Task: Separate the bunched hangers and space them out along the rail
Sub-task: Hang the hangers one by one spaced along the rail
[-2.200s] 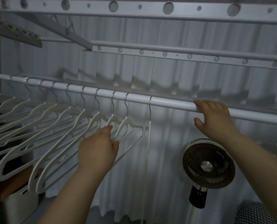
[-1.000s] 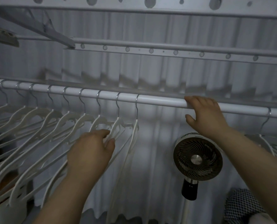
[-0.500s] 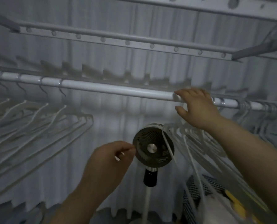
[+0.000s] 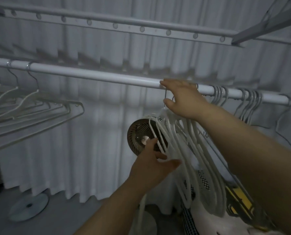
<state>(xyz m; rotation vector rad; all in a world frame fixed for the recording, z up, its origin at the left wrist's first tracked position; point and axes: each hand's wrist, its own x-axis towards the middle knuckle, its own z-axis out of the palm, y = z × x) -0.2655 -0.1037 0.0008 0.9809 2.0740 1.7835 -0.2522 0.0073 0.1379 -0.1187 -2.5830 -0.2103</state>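
Your left hand (image 4: 151, 160) has left the spread-out hangers (image 4: 31, 106) at the left end of the rail (image 4: 98, 76). It has come across to the bunch of hangers (image 4: 180, 146) hanging toward the right end. Its fingers (image 4: 152, 141) are apart and just touch the nearest hanger in the bunch; they are not closed on it yet. Your right hand (image 4: 183, 97) stays up top, fingers hooked over the rail and thumb under it, right where the bunch's hooks sit. I think the left side is done. This bunch is next to pull apart.
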